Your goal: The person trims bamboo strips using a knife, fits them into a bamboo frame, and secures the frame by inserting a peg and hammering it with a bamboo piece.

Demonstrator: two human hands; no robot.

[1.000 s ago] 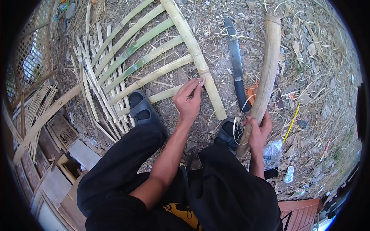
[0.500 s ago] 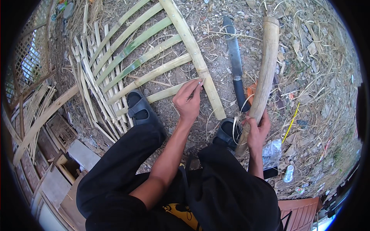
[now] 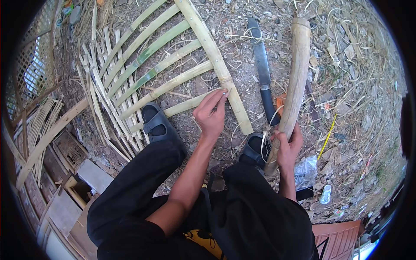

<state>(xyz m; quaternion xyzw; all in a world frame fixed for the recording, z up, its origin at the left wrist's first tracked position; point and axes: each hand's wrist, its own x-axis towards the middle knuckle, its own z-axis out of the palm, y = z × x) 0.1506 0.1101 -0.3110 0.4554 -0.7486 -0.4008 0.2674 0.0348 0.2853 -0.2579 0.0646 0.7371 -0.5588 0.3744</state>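
Observation:
My left hand [image 3: 209, 113] is closed in a pinch on a small nail [image 3: 225, 92], its head showing above the fingertips, against a long flat bamboo strip [image 3: 212, 50]. Several narrower bamboo slats [image 3: 173, 58] fan out leftward from that strip, and small nail heads dot the joints. My right hand [image 3: 290, 149] is wrapped around the lower part of a thick bamboo pole [image 3: 298, 73] that points away from me. Between strip and pole lies a machete [image 3: 261, 60] with a black handle, on the ground.
Loose pale bamboo slats [image 3: 97, 95] are piled at the left, beside a wooden plank [image 3: 56, 141]. My sandalled feet [image 3: 158, 125] flank the work. Right of the pole are a plastic bag [image 3: 306, 170], a white cup [image 3: 325, 194] and a yellow strip [image 3: 327, 138]. Shavings litter the dirt.
The whole view has shifted very slightly. Both hands keep their holds, and the nail and pole stay in nearly the same places.

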